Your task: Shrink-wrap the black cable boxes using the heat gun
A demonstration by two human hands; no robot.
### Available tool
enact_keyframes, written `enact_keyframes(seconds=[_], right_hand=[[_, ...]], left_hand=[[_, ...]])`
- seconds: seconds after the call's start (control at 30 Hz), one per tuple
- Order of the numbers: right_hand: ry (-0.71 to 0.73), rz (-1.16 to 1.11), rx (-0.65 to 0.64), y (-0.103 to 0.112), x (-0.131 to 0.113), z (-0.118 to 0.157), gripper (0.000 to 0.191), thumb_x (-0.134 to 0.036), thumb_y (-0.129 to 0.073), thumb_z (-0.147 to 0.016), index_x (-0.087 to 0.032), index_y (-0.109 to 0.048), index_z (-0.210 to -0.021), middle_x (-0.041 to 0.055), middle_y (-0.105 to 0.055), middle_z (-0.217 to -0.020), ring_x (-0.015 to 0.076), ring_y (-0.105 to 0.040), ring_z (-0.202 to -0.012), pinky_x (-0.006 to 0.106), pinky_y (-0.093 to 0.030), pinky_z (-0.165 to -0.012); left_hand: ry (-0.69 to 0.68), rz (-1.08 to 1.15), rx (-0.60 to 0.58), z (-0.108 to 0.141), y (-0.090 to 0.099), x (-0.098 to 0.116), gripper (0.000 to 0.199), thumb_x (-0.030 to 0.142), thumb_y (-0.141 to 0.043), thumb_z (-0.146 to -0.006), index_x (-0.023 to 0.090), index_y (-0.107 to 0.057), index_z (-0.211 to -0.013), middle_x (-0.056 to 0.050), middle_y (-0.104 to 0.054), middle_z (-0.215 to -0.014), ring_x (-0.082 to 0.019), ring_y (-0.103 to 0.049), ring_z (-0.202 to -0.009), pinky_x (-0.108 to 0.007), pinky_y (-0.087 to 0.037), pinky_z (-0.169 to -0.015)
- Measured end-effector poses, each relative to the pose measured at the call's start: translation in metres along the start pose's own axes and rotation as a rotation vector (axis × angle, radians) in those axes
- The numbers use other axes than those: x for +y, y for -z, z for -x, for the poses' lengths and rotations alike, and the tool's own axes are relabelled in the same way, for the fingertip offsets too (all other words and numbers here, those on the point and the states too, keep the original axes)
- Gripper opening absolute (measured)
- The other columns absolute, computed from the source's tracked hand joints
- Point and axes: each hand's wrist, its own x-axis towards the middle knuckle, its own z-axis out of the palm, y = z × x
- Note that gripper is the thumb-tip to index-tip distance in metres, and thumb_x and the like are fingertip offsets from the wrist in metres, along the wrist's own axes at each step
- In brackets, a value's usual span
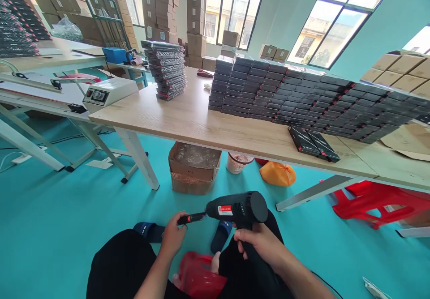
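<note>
My right hand (250,241) is wrapped round the handle of a black heat gun (231,206) with a red and white label. The nozzle points left, close to a slim black box (193,218) with a red mark. That box is pinched at its left end by my left hand (174,232), seen edge-on. Whether nozzle and box touch, I cannot tell. Both hands are above my lap, in front of the wooden table (188,120). Two similar black boxes (314,143) lie near the table's front edge.
A long stack of black boxes (285,93) fills the table's right side; a wrapped pile (168,70) stands left. A sealing machine (107,94) sits further left. Under the table are a carton (193,182), a bin (237,164) and an orange bag (277,174). A red stool (376,202) stands right.
</note>
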Motion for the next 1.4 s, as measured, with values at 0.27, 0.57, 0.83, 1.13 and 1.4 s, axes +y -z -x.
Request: enact_keyframes(seconds=[0.27, 0.57, 0.83, 1.13, 1.4], right_hand=[[-0.007, 0.023, 0.02, 0.004, -0.006, 0.0, 0.027, -0.033, -0.072, -0.065, -0.015, -0.065, -0.084, -0.0013, -0.062, -0.061, 0.0138, -0.056, -0.054, 0.027, -0.047, -0.05], [0.023, -0.084, -0.046, 0.011, -0.012, -0.002, 0.034, -0.037, -0.077, -0.069, -0.013, -0.068, -0.092, 0.001, -0.067, -0.071, 0.0128, -0.058, -0.056, 0.027, -0.048, -0.052], [0.026, -0.011, -0.172, -0.012, -0.023, -0.009, 0.026, -0.028, -0.075, -0.065, -0.014, -0.065, -0.084, -0.0013, -0.062, -0.061, 0.0144, -0.057, -0.053, 0.028, -0.046, -0.049], [-0.116, 0.083, -0.299, -0.006, 0.023, 0.009, 0.016, -0.024, -0.07, -0.066, -0.015, -0.067, -0.078, -0.0032, -0.058, -0.054, 0.0123, -0.054, -0.051, 0.025, -0.046, -0.048], [-0.191, -0.017, -0.274, 0.0, 0.043, 0.027, 0.02, -0.024, -0.07, -0.062, -0.015, -0.068, -0.08, -0.0024, -0.06, -0.055, 0.0127, -0.055, -0.051, 0.026, -0.044, -0.05]], left_hand=[[-0.04, -0.028, -0.025, 0.001, 0.0, 0.002, 0.04, 0.011, -0.055, -0.059, 0.022, -0.074, -0.092, -0.009, -0.075, -0.114, -0.03, -0.066, -0.116, -0.043, -0.045, -0.106], [0.355, 0.523, -0.05, 0.003, 0.001, 0.013, 0.032, 0.022, -0.059, -0.06, 0.02, -0.071, -0.09, 0.0, -0.069, -0.071, -0.022, -0.063, -0.064, -0.032, -0.05, -0.062], [0.48, 0.863, 0.093, -0.003, -0.004, 0.007, 0.035, 0.017, -0.06, -0.061, 0.016, -0.072, -0.095, -0.003, -0.074, -0.08, -0.021, -0.068, -0.071, -0.03, -0.053, -0.064], [0.526, 0.989, 0.143, -0.008, 0.006, 0.007, 0.012, 0.017, -0.059, -0.068, 0.016, -0.065, -0.078, -0.001, -0.064, -0.067, -0.018, -0.061, -0.053, -0.03, -0.052, -0.054], [0.615, 0.997, 0.138, -0.01, 0.008, 0.024, 0.013, 0.021, -0.051, -0.082, 0.018, -0.063, -0.08, -0.002, -0.062, -0.061, -0.018, -0.059, -0.049, -0.031, -0.052, -0.05]])
